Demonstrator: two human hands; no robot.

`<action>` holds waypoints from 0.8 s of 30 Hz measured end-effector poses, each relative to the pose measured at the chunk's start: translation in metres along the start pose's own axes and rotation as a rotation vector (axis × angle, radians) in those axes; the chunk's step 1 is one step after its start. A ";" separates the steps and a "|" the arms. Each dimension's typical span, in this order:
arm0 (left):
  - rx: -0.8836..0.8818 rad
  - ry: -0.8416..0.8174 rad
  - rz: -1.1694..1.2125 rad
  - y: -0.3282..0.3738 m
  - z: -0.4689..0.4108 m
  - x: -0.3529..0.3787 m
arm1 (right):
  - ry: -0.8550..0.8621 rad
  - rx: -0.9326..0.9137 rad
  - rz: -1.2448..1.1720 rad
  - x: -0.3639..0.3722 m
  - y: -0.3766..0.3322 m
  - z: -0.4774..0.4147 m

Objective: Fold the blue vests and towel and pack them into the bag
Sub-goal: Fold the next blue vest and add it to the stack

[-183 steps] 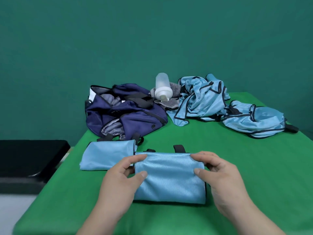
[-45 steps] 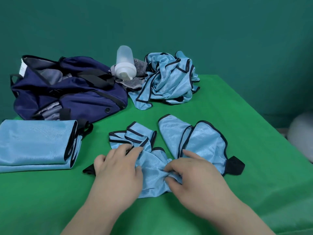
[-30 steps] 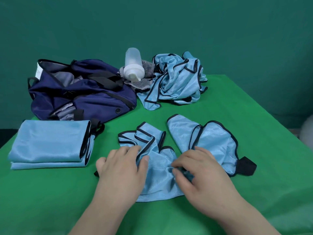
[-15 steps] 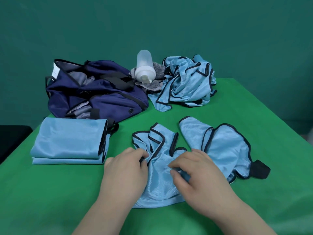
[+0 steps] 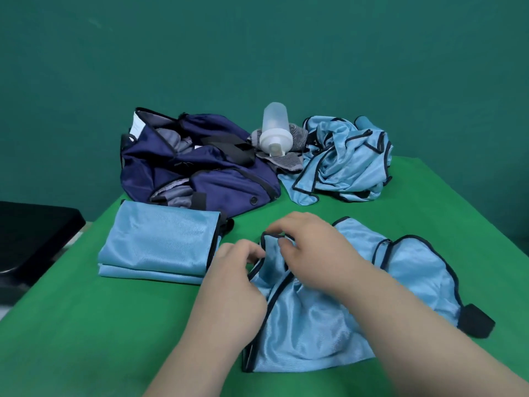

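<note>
Right hand (image 5: 309,253) is further up the vest (image 5: 315,325) than before, both it and left hand (image 5: 234,273) pinching the black-trimmed strap (image 5: 270,250).

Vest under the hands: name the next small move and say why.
Probably pull the strap outward and flat. Both the left hand and right hand pinch the black-trimmed strap of the vest, which lies rumpled on the table, not yet ready to fold like the stack beside it.

No lettering, number or brand can be read anywhere. A white tag (image 5: 136,128) at the rim of the dark blue bag (image 5: 229,184) is too small and blurred to make out.
</note>
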State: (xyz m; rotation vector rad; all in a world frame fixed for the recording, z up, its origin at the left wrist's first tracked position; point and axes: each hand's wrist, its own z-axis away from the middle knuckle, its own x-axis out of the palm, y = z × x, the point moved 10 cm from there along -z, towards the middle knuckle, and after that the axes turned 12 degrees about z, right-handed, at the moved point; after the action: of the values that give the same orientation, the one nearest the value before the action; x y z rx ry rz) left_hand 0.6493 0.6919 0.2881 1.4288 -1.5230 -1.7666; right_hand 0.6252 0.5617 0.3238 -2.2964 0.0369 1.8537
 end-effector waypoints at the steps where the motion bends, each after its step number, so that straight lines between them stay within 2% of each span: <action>1: -0.012 -0.006 0.009 -0.001 0.000 -0.001 | -0.052 -0.007 0.011 0.009 0.000 -0.014; 5: -0.028 -0.039 0.054 -0.004 -0.001 0.000 | -0.344 -0.096 0.091 0.053 -0.003 -0.040; 8: -0.038 -0.061 0.080 -0.005 -0.002 0.000 | -0.426 -0.144 0.265 0.065 -0.001 -0.042; 10: -0.050 -0.063 0.089 -0.007 -0.003 -0.002 | -0.405 -0.152 0.345 0.060 0.003 -0.043; 16: -0.097 -0.075 0.051 -0.007 -0.001 -0.005 | -0.343 -0.049 0.053 0.015 0.018 -0.033; 19: -0.112 -0.090 0.025 -0.007 0.002 -0.004 | -0.307 0.001 0.005 -0.007 0.023 -0.023; 24: -0.085 -0.068 0.035 0.008 0.007 -0.002 | -0.215 -0.041 -0.067 -0.031 0.012 -0.006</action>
State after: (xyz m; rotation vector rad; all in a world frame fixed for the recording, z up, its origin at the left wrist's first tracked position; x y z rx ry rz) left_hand 0.6418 0.6945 0.2949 1.3061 -1.4790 -1.8530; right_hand 0.6232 0.5462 0.3532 -2.0829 -0.1081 2.0719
